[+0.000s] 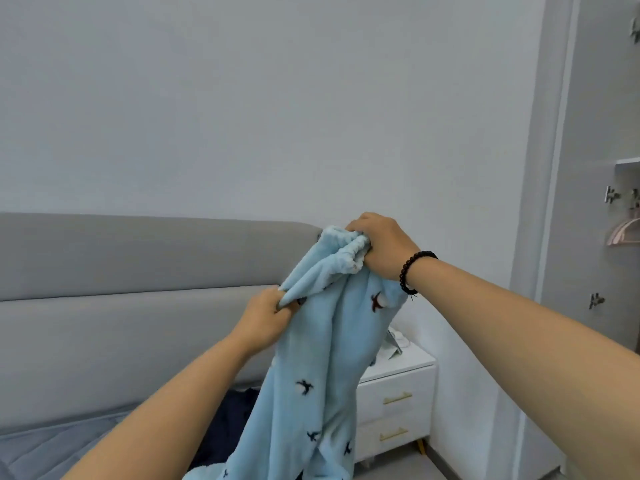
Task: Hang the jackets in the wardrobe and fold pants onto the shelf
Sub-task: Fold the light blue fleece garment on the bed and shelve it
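Grey padded headboard (138,258), white nightstand (398,386), pale wall (242,98) behind.

Light blue fleece pants (311,375) with dark bird print, grey headboard (138,271), white nightstand (394,393)

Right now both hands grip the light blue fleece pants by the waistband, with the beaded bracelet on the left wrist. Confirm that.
Not quite: the head view shows the beaded bracelet on the right wrist. Both the left hand and the right hand do grip the light blue fleece pants by the waistband.
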Demonstrator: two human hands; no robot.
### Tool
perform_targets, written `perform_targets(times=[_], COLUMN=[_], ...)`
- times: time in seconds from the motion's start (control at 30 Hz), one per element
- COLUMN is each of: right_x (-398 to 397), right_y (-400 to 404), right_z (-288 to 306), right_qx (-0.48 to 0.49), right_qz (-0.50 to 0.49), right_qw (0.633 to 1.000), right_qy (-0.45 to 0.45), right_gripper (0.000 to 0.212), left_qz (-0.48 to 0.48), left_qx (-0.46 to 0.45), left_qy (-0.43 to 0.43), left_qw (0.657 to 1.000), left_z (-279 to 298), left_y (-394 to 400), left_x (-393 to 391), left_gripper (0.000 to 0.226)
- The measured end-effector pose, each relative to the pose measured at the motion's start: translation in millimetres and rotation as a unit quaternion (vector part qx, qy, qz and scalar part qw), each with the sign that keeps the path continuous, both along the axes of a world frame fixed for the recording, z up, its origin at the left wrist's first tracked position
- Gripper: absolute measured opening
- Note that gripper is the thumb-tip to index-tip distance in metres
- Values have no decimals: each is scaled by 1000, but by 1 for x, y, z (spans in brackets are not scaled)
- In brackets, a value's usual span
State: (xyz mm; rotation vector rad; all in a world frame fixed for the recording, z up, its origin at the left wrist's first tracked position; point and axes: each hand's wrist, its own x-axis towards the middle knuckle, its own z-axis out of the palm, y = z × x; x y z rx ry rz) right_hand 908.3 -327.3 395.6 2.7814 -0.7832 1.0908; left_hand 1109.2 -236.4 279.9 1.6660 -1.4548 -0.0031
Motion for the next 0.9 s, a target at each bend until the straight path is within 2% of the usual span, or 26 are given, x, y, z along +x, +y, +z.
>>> perform_targets(times=[0.07,0.1,0.17,0.2,0.23,0.33,0.43,0.5,0.6,0.7,0.83,0.9], right_x=[0,2,7,9,8,0,-8,-13,-30,-54,-74,-80], right_y=[3,6,17,23,28,36,37,36,40,50,70,75], right_z=[20,33,61,76,89,108,94,80,74,76,73,69], right_qx=[2,1,-14,-23,-29,-58,-93,-96,-88,-71,-24,-1], right_qz=[-1,6,27,34,35,24,15,6,-8,10,19,4], right_qw=[997,991,973,966,962,966,978,981,976,972,988,994], right_qy=[-79,-134,-227,-255,-269,-250,-184,-169,-200,-224,-153,-113], right_gripper=[13,12,20,25,27,30,18,15,33,24,5,12], left_qz=[107,147,153,132,115,91,-6,-71,-183,-198,-209,-185], left_qx=[-125,-217,-366,-385,-362,-185,-78,-57,-49,-66,-85,-110], left_qy=[-25,-11,36,41,23,-114,-133,-89,52,130,183,233], left_qw=[986,965,917,912,925,972,988,992,981,969,957,948], left_z=[45,68,102,113,116,95,63,44,18,-5,-33,-39], left_y=[1,4,14,19,22,20,24,29,35,36,37,36], left_x=[8,6,-10,-21,-30,-34,-30,-38,-55,-69,-100,-110], left_gripper=[19,17,22,23,24,30,36,32,29,40,37,30])
